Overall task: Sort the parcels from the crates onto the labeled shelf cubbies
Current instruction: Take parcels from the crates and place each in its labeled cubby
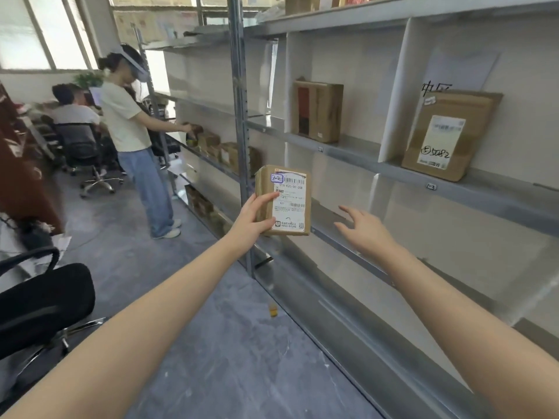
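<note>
My left hand grips a small brown cardboard parcel upright in front of the metal shelf. Its white shipping label faces me, with a handwritten tag at the top left corner. To the right of the parcel my right hand hovers with fingers spread, holding nothing, stretched toward the shelf level behind it. On the level above, a brown box stands in one cubby and a larger labelled box leans in the cubby to its right.
White dividers split the shelf into cubbies with small tags on the front rail. Another person stands at the far shelf, which holds several boxes. A black office chair is at the lower left. A small yellow object lies on the floor.
</note>
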Available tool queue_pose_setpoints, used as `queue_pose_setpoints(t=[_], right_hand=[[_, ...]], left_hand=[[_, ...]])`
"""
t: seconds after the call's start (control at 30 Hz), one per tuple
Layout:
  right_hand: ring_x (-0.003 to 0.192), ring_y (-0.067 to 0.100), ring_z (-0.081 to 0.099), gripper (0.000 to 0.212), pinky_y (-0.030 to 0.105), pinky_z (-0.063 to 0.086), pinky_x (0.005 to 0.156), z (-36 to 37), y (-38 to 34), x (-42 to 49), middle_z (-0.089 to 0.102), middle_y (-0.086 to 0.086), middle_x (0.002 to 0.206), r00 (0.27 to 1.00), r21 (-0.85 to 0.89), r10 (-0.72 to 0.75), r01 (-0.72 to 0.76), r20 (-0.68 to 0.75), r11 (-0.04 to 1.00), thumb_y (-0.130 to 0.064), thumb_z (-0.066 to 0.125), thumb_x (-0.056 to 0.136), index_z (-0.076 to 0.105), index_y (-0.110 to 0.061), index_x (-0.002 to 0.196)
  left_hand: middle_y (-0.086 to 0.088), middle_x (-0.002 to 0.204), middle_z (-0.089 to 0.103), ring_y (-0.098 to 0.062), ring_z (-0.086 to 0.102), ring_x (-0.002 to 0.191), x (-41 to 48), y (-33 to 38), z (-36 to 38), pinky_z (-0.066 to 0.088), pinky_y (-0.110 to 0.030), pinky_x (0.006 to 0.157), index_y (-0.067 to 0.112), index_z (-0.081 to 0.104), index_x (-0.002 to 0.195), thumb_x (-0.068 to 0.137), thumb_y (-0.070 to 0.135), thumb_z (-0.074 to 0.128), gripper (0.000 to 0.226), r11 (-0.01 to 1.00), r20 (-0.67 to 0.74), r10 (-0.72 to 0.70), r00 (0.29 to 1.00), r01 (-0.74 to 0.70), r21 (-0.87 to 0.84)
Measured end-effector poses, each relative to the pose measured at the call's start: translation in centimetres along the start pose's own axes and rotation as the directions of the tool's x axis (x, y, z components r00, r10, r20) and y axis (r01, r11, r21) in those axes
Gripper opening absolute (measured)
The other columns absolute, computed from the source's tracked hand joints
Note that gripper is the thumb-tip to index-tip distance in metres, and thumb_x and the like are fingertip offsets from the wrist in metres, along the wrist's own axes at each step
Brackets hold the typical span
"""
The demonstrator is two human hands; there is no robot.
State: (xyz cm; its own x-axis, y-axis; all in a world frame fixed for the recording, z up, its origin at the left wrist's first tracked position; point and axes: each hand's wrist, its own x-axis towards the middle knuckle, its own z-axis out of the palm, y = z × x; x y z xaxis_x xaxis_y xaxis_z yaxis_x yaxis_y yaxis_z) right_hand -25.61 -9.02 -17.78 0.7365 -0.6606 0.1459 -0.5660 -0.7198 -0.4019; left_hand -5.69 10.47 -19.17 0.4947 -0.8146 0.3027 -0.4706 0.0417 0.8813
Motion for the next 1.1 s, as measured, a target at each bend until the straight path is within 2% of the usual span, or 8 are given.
queue_pose_setpoints(t=[0.13,0.27,0.57,0.7,0.77,0.83,0.97,1.1], right_hand=[[0.136,0.027,0.040,0.058,0.040,0.036,0.110,2.4,-1.3,6.3,0.043,0.002,0.151,1.000,-0.022,0.011,-0.011,0.002,1.000,-0.050,0.044,0.096,0.032,-0.033,0.150],[0.138,0.026,0.038,0.060,0.046,0.037,0.110,4.9,-2.5,12.4,0.042,0.002,0.151,0.998,-0.034,0.051,-0.049,0.043,0.998,-0.055,0.044,0.093,0.030,-0.037,0.149],[0.137,0.027,0.038,0.057,0.042,0.034,0.112,8.7,-4.7,21.3,0.043,0.004,0.150,0.990,-0.082,0.144,-0.142,0.014,0.986,-0.050,0.045,0.096,0.034,-0.033,0.149],[0.136,0.023,0.040,0.051,0.034,0.032,0.109,10.2,-5.3,24.1,0.045,0.002,0.149,0.975,-0.101,0.221,-0.219,0.006,0.971,-0.045,0.046,0.098,0.041,-0.031,0.146],[0.135,0.022,0.041,0.049,0.032,0.032,0.108,11.2,-5.7,25.1,0.046,0.002,0.148,0.961,-0.090,0.275,-0.274,-0.005,0.957,-0.044,0.046,0.098,0.043,-0.031,0.145],[0.135,0.022,0.042,0.048,0.032,0.033,0.108,12.2,-6.2,25.8,0.045,0.000,0.149,0.942,-0.077,0.336,-0.336,-0.010,0.939,-0.046,0.047,0.098,0.043,-0.035,0.144],[0.136,0.023,0.042,0.050,0.034,0.034,0.109,13.9,-7.6,27.1,0.044,0.000,0.150,0.886,-0.042,0.463,-0.464,-0.024,0.885,-0.049,0.048,0.096,0.042,-0.037,0.145],[0.138,0.022,0.040,0.051,0.033,0.032,0.111,15.5,-9.7,27.7,0.045,0.000,0.150,0.845,0.031,0.531,-0.530,-0.066,0.847,-0.046,0.051,0.095,0.043,-0.035,0.145]], left_hand=[[0.000,0.155,0.031,-0.022,0.025,0.145,6.6,-4.1,-2.4,0.025,-0.057,0.118,0.065,0.049,0.123,0.083,0.032,0.060,0.054,0.999,0.053,0.031,0.998,-0.030,-0.014],[0.005,0.153,0.031,-0.021,0.029,0.143,12.4,-7.2,-4.6,0.033,-0.055,0.115,0.060,0.050,0.127,0.085,0.024,0.058,0.055,0.996,0.119,0.037,0.992,-0.028,-0.081],[0.005,0.159,0.020,-0.024,0.021,0.148,22.2,-15.8,-6.9,0.033,-0.055,0.115,0.060,0.044,0.134,0.090,0.029,0.061,0.056,0.991,0.280,-0.014,0.960,0.050,-0.124],[0.006,0.161,0.015,-0.014,0.012,0.149,26.1,-19.1,-7.3,0.022,-0.058,0.119,0.065,0.041,0.132,0.083,0.040,0.062,0.058,0.994,0.357,0.009,0.934,0.031,-0.105],[0.005,0.163,0.012,-0.002,0.007,0.143,28.1,-20.4,-7.6,0.016,-0.052,0.122,0.071,0.041,0.125,0.083,0.038,0.061,0.057,0.993,0.408,0.014,0.913,0.036,-0.116],[0.002,0.163,0.011,-0.005,0.004,0.147,30.0,-21.8,-8.0,0.017,-0.049,0.122,0.074,0.043,0.120,0.083,0.035,0.061,0.057,0.987,0.457,0.034,0.889,0.043,-0.157],[0.002,0.160,0.015,-0.007,0.015,0.141,33.2,-24.4,-9.2,0.029,-0.027,0.110,0.058,0.043,0.130,0.095,0.016,0.059,0.057,0.974,0.551,0.067,0.832,0.064,-0.216],[0.008,0.158,0.019,-0.021,0.021,0.147,36.0,-26.9,-10.1,0.033,-0.055,0.115,0.062,0.044,0.131,0.081,0.036,0.061,0.059,0.973,0.614,0.102,0.783,0.049,-0.224]])
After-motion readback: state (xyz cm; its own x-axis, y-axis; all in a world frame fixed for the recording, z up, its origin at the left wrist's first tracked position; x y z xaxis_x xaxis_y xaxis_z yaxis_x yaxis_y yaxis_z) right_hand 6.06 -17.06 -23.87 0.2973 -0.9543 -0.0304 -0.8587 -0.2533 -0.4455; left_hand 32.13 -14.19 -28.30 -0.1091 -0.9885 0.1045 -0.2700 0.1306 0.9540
